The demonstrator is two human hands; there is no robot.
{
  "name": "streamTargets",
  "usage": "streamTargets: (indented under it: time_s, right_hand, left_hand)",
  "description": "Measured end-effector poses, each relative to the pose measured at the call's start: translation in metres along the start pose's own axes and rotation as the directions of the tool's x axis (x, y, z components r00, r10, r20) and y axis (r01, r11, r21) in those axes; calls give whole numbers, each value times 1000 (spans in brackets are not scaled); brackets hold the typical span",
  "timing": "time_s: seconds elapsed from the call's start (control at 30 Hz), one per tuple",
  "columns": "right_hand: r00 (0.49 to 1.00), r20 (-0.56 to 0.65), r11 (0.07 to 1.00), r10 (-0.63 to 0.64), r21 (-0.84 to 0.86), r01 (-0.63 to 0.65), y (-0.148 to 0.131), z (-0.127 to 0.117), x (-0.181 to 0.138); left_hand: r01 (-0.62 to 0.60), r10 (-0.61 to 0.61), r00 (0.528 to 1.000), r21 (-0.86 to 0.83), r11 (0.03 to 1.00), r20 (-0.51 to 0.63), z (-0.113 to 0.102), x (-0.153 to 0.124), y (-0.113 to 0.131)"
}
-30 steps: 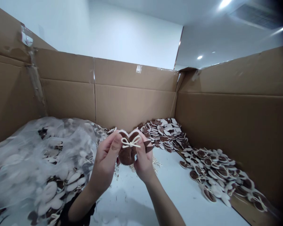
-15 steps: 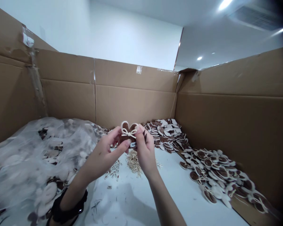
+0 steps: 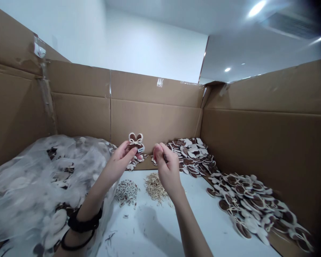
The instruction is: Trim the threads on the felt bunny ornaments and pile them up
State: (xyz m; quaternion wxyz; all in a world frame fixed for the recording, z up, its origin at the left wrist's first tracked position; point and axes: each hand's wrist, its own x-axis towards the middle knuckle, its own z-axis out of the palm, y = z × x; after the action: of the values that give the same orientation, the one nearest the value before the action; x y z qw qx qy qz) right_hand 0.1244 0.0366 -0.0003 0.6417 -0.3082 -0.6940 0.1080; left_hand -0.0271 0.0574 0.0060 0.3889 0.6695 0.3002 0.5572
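The left hand (image 3: 119,157) pinches a brown rabbit-shaped patch (image 3: 136,142) upright; the right hand (image 3: 168,167), at its three o'clock, is clenched, any contents unclear; at six o'clock on the worktop (image 3: 203,221) sit small tags (image 3: 127,192) and pale cords (image 3: 154,187); plastic bag (image 3: 26,189) at eight, loose patches (image 3: 253,200) at four

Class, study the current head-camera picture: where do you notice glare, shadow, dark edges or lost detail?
In the head view, the ceiling light glares white at upper right; soft shadow falls on the white tabletop; the far right edge is nearly black; the ceiling vent looks smeared; the label on the bunny-shaped piece is too small to read surely.
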Motion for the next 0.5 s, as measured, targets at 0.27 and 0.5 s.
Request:
streamTargets:
  time_s: [0.27, 0.5]
  right_hand:
    - [974, 168, 974, 154, -192, -121, 11, 1, 4]
    - [918, 338, 946, 206, -311, -97, 13, 0, 3]
  left_hand:
    - [65, -65, 997, 28, 998, 28, 0, 0, 0]
    - [76, -77, 996, 31, 997, 47, -1, 2, 0]
